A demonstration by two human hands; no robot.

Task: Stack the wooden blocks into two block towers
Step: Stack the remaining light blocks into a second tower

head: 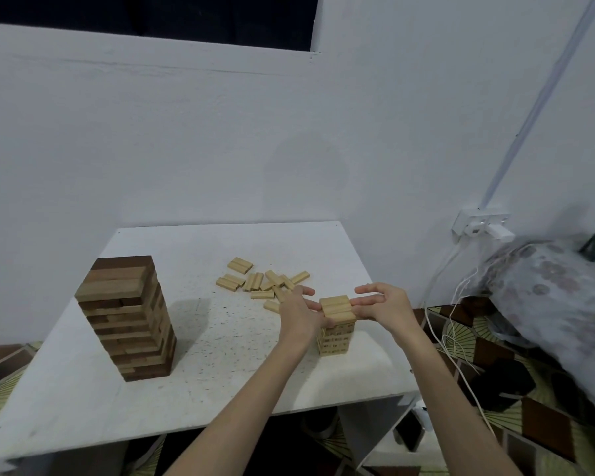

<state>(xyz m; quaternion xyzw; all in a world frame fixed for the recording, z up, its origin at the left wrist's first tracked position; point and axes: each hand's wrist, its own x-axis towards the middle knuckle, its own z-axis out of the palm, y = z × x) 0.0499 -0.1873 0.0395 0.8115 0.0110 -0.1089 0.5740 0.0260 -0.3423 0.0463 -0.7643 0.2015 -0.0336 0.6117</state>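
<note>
While both flat hands, left hand (298, 312) and right hand (383, 305), press the small tower (337, 326), loose blocks (261, 281) lie just behind; dark tower (126, 316) stands well left.

Loose blocks (264, 280) behind short tower (337, 326)

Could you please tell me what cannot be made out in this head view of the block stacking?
- Printed marks on the small pale wooden tower: too small to read.
- That tower's left face: hidden by the left hand.
- Count of the loose pale wooden blocks: they overlap.
- Far side of the tall dark wooden tower: turned away.
</note>
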